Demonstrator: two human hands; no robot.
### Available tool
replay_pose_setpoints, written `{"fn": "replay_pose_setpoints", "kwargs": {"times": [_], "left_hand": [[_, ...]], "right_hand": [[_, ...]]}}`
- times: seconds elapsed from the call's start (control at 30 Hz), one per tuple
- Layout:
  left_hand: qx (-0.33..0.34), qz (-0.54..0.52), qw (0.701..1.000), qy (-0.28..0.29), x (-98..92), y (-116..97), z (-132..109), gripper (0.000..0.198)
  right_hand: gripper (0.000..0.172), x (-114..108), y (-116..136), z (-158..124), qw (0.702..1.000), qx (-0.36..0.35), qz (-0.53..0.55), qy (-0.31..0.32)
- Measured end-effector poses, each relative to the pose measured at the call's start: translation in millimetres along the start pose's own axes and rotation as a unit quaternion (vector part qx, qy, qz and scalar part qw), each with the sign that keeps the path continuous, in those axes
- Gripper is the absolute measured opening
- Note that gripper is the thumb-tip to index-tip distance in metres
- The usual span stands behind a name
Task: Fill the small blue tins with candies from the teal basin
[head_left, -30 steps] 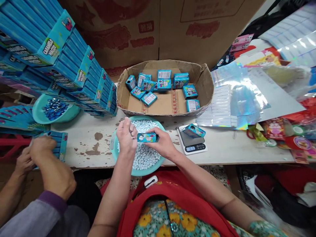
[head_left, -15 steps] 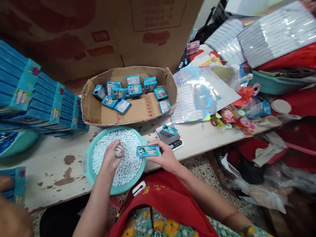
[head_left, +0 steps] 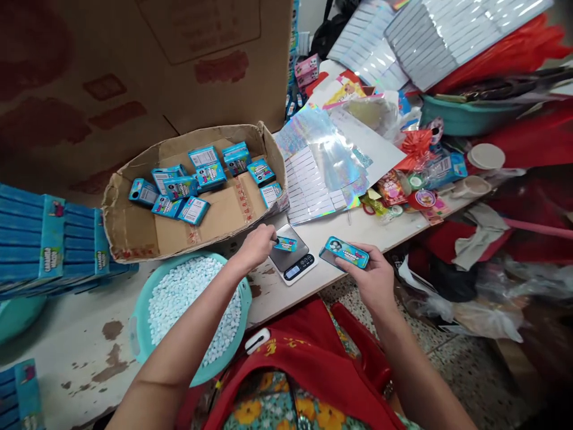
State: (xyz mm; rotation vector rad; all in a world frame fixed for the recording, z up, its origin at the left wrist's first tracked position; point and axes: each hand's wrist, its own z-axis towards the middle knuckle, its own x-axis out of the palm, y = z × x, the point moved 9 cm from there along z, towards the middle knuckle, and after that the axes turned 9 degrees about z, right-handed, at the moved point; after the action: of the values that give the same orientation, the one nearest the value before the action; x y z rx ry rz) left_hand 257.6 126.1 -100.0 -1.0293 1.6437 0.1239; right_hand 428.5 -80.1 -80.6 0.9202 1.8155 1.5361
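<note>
My left hand [head_left: 260, 246] is over a small kitchen scale [head_left: 301, 267]. Its fingers pinch the left end of a small blue candy box [head_left: 286, 243] at the scale's plate. Off to the right of the scale, my right hand [head_left: 373, 269] holds a blue candy tin [head_left: 347, 252] with its printed face up; a bare metallic part shows at its left end. A turquoise basin [head_left: 245, 298] full of small white candies [head_left: 192, 298] stands left of the scale, beneath my left forearm.
A low cardboard tray [head_left: 219, 224] behind the basin holds several blue boxes. Stacked blue cartons [head_left: 54, 239] stand at the left. Shiny printed sheets [head_left: 308, 185] and small packets [head_left: 394, 188] lie to the right. A large cardboard box [head_left: 179, 65] rises at the back.
My left hand, closed over candies at the basin, has moved right to the box at the scale. My right hand has carried the tin right, away from the basin. The view has shifted right.
</note>
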Motion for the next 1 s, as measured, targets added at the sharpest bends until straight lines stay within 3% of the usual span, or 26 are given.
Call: {"fn": "replay_pose_setpoints", "kwargs": {"times": [0.1, 0.23, 0.5, 1.0], "left_hand": [[0.01, 0.087, 0.996, 0.034, 6.7, -8.0, 4.3, 0.019], [0.019, 0.13, 0.991, 0.035, 6.0, -16.5, 2.5, 0.025], [0.024, 0.116, 0.993, 0.017, 3.0, -21.7, 2.2, 0.025], [0.019, 0.095, 0.995, -0.008, 5.5, -22.3, 1.3, 0.021]], "right_hand": [[0.046, -6.8, -9.7, 5.2, 1.0, 0.023, 0.007, -0.006], [0.046, -11.2, -18.7, 12.2, 0.999, 0.036, -0.002, -0.01], [0.048, -14.4, -27.7, 21.0, 0.999, 0.021, 0.002, -0.023], [0.044, -15.0, -25.2, 11.0, 0.999, 0.01, -0.007, -0.032]]}}
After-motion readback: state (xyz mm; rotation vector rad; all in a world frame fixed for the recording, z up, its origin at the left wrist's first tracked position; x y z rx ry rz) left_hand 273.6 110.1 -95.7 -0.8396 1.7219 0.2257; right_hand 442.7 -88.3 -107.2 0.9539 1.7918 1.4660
